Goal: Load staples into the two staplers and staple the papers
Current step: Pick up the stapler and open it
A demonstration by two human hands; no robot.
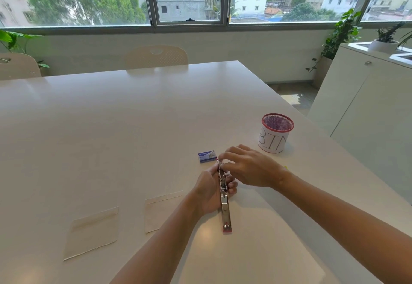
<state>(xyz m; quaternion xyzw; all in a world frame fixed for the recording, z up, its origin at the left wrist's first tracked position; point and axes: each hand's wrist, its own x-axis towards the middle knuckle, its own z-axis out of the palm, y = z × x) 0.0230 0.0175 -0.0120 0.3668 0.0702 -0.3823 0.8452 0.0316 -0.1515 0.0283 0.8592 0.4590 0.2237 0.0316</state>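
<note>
A pink and silver stapler [225, 212] lies opened out flat on the white table [111, 138], its long metal rail pointing away from me. My left hand [209, 192] grips the middle of the stapler from the left side. My right hand [249, 167] reaches in from the right, its fingertips pinched at the far end of the rail; whether they hold staples is too small to tell. A small blue staple box [207, 156] sits just beyond the stapler. Two paper stacks [92, 232] [159, 208] lie to the left. A second stapler is not visible.
A pink mesh cup [276, 133] with a paper label reading "BIN" stands to the right, near the table's right edge. Beige chairs [157, 57] stand at the far side. A white cabinet [367, 105] with plants stands beyond the right edge.
</note>
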